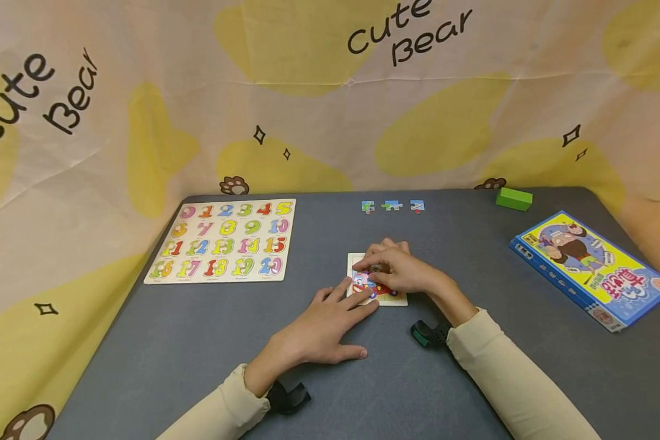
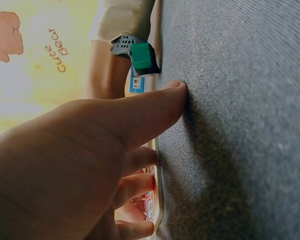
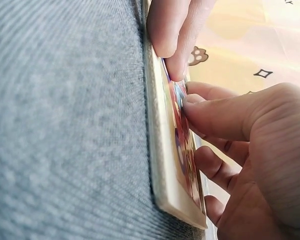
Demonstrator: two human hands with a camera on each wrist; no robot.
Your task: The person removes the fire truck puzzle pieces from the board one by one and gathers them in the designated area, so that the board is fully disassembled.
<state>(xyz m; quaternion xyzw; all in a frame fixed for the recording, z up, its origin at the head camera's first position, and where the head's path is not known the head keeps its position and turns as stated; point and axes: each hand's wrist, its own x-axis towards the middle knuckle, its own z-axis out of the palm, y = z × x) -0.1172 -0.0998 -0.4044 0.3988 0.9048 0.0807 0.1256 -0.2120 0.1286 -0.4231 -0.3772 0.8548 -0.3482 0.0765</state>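
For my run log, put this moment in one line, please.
left hand: spread, touching small cream rectangular picture-puzzle board | right hand: at board's picture, grip unclear | three small multicoloured jigsaw pieces: off board, farther back

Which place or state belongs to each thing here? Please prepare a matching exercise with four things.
1. number puzzle board
2. green block
3. three loose jigsaw pieces
4. small vehicle puzzle

A. laid in a row
B. touched by the left hand
C. left part of the table
D. near the far end of the cartoon box

Pairs: 1-C, 2-D, 3-A, 4-B
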